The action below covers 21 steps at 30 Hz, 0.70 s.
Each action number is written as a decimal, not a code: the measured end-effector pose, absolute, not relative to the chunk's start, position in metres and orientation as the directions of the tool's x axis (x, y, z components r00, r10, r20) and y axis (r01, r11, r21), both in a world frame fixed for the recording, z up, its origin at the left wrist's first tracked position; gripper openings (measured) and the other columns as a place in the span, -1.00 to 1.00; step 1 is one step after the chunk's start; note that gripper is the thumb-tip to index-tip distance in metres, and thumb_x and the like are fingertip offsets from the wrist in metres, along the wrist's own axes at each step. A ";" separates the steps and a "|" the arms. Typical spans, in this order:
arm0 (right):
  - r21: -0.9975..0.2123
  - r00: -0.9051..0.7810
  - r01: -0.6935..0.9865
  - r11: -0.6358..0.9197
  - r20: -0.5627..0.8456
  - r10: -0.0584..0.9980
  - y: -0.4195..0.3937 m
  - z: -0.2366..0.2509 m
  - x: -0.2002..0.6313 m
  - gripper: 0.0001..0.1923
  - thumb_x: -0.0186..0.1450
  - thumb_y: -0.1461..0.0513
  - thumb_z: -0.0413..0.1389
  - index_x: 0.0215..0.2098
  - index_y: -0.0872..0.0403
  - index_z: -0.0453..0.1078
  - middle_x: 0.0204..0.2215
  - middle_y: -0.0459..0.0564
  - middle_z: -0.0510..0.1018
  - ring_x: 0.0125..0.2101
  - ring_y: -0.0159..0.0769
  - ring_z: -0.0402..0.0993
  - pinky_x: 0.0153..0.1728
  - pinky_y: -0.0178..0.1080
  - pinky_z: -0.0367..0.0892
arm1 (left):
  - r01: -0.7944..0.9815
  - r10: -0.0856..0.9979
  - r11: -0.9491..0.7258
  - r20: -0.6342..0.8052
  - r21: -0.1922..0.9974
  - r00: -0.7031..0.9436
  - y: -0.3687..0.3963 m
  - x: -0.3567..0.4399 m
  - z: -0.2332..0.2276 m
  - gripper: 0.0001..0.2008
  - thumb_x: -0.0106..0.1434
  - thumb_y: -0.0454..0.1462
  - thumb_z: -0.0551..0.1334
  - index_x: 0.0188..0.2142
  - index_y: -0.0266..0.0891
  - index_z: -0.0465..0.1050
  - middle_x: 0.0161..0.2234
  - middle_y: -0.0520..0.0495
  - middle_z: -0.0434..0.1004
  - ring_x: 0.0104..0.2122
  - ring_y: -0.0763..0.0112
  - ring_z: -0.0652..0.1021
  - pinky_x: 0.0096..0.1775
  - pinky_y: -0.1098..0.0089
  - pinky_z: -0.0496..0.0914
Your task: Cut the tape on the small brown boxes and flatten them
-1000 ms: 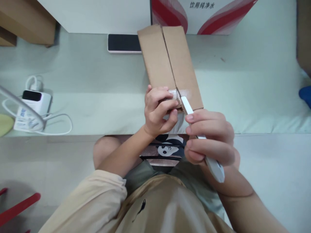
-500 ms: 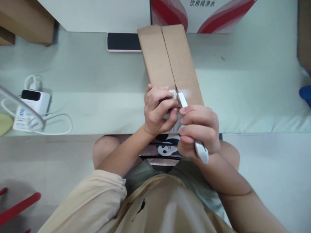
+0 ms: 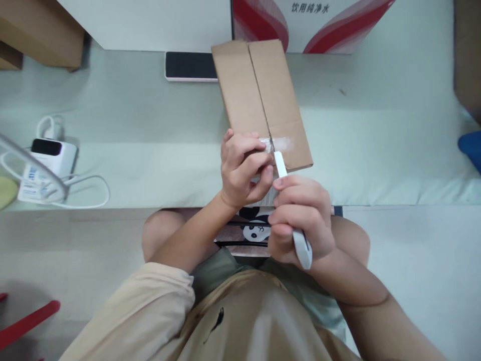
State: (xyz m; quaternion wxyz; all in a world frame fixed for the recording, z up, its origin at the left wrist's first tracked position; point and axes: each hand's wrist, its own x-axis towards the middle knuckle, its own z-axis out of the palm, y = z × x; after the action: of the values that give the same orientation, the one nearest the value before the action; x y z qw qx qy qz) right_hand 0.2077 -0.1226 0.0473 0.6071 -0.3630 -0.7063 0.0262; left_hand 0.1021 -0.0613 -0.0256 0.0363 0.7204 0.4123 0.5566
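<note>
A brown cardboard box [image 3: 246, 95] lies at a slant on the table, its flaps meeting along a centre seam. Clear tape [image 3: 283, 144] crosses the seam at the near end. My left hand [image 3: 246, 168] is closed over the box's near left corner, fingers curled beside the tape; part of what its fingertips press on is hidden. My right hand [image 3: 302, 215] is wrapped around a slim white utility knife [image 3: 280, 164]. The knife's narrow tip points away from me, at the near end of the seam close to my left fingers. No blade can be made out.
A dark-topped flat case [image 3: 191, 66] lies behind the box, before large white cartons [image 3: 158, 25]. At left are a white power unit [image 3: 63, 158] with cables and a grey rod [image 3: 32, 160]. A blue object [image 3: 471, 148] sits at the right edge.
My right hand and the knife have drawn back toward me and slightly left, uncovering the box's near right corner. My left hand has stayed nearly in place.
</note>
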 end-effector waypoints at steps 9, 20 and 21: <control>-0.504 0.036 0.461 0.731 0.833 0.552 -0.121 0.042 0.205 -0.78 0.47 0.19 0.01 -0.34 0.03 0.34 -0.45 -0.08 0.43 -0.30 -0.28 0.55 -0.28 -0.14 0.55 | 0.496 0.422 -0.801 0.904 0.336 0.069 -0.048 0.097 -0.025 -0.88 0.41 -0.16 0.13 -0.17 -0.06 0.43 -0.20 -0.02 0.53 -0.02 0.35 0.57 0.29 0.13 0.31; -0.598 0.054 0.384 0.703 0.775 0.630 -0.132 0.047 0.203 -0.80 0.46 0.26 0.00 -0.33 0.09 0.36 -0.40 -0.04 0.41 -0.22 -0.29 0.50 -0.13 -0.14 0.51 | 0.464 0.500 -0.779 0.864 0.422 0.055 -0.053 0.097 -0.026 -0.87 0.41 -0.17 0.12 -0.18 -0.03 0.44 -0.17 -0.01 0.55 -0.01 0.29 0.58 0.31 0.05 0.28; -0.602 0.064 0.384 0.700 0.773 0.631 -0.130 0.046 0.203 -0.82 0.45 0.26 0.01 -0.32 0.09 0.37 -0.38 -0.03 0.42 -0.20 -0.27 0.51 -0.11 -0.13 0.51 | 0.464 0.489 -0.784 0.870 0.412 0.055 -0.052 0.097 -0.026 -0.88 0.41 -0.18 0.13 -0.17 -0.03 0.45 -0.17 -0.01 0.55 -0.01 0.31 0.57 0.31 0.08 0.28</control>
State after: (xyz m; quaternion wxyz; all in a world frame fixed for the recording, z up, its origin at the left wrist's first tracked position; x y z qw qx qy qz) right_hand 0.2030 -0.1296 0.0457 0.6259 -0.3747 -0.6769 0.0985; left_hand 0.0974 -0.0522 -0.0262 0.0106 0.7262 0.3281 0.6040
